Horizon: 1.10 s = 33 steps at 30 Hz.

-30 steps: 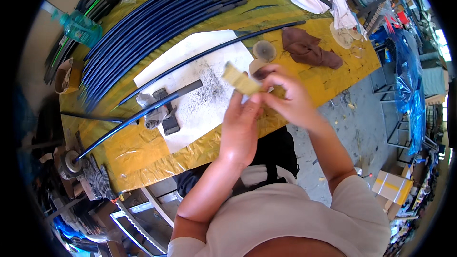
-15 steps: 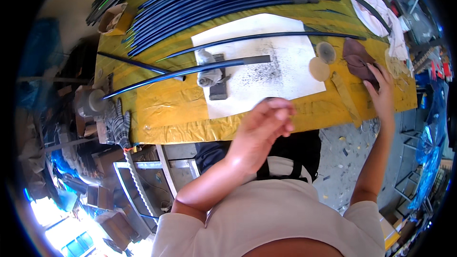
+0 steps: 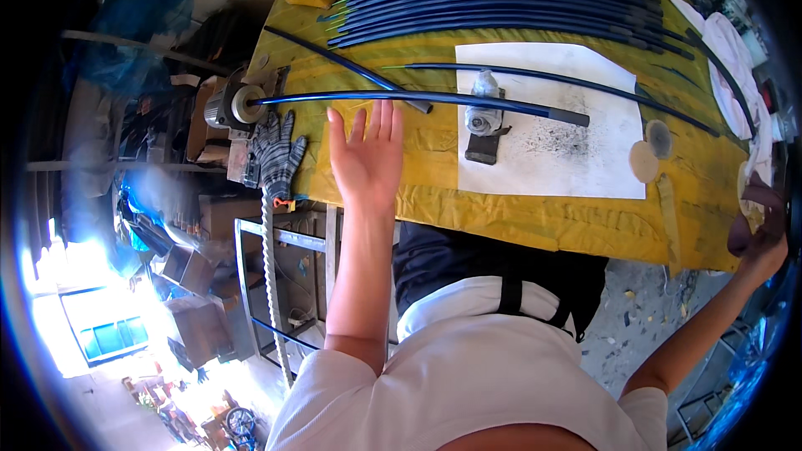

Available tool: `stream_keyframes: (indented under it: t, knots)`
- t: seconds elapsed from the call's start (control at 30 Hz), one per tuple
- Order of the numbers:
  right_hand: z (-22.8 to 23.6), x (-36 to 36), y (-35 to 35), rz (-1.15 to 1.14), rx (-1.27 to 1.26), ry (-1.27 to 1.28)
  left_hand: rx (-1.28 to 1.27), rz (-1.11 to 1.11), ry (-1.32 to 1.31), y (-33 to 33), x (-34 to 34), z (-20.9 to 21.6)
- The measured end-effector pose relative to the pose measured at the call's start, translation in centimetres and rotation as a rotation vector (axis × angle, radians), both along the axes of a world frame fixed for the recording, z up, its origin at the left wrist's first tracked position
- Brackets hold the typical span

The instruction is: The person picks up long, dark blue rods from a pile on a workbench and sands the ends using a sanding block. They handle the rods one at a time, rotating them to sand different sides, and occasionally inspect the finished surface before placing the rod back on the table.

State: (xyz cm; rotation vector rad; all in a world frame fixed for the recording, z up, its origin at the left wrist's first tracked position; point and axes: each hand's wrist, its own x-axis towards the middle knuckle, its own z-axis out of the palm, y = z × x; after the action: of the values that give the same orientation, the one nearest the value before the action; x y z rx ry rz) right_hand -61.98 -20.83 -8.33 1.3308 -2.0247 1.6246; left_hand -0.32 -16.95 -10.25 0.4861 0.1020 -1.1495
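Observation:
A glossy dark blue rod (image 3: 434,98) runs from a small motor (image 3: 230,106) at the left across a grey cloth-wrapped rest (image 3: 484,113). My left hand (image 3: 369,159) is open, palm up and fingers stretched, its fingertips at the rod's near side; whether they touch it I cannot tell. Far to the right, my right hand (image 3: 764,257) grips a brown cloth (image 3: 758,196) that hangs by the table's edge. Its fingers are partly hidden by the cloth. Beneath the rod's dark end lies a white sheet (image 3: 547,171) speckled with black dust.
Many blue rods (image 3: 501,0) lie bundled along the back of the yellow-covered table (image 3: 518,215). One more rod (image 3: 568,79) crosses the sheet, another (image 3: 351,67) lies slanted. A striped glove (image 3: 278,154) sits beside the motor; two round discs (image 3: 643,162) and white fabric (image 3: 727,50) are right.
The view has swung left. My left hand has opened from a loose curl and reached left to the rod. My right hand has picked the brown cloth up off the table.

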Motion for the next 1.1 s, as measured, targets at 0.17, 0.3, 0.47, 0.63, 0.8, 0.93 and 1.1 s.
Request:
stream_keyframes:
  t: [0.17, 0.3, 0.47, 0.63, 0.8, 0.93, 1.1]
  knots:
    - [3.8, 5.2, 1.3, 0.494, -0.111, -0.347, -0.306, -0.126, 0.149, -4.6, 1.7, -2.0]
    - [6.7, 6.5, 2.3, 0.962, 0.144, -0.254, -0.260, -0.094, 0.248, -5.6, -3.3, 1.2]
    - [6.2, 8.1, 4.9, 0.600, -0.016, -0.330, -0.275, -0.139, 0.201, -5.1, -11.5, 6.2]
    - [8.8, 16.8, 5.0, 0.695, -0.034, -0.066, -0.399, -0.223, -0.028, -4.4, -14.2, 8.1]
    - [10.0, 27.8, 4.1, 0.906, 0.353, 0.464, -0.431, -0.251, -0.031, -2.8, -14.8, 9.5]
    - [7.6, 29.4, 4.3, 0.838, 0.425, 0.669, -0.415, -0.342, 0.002, -3.0, -12.5, 10.2]
    - [8.0, 27.2, 6.0, 0.898, 0.423, 0.625, -0.550, -0.342, 0.046, -3.1, -6.4, 10.5]
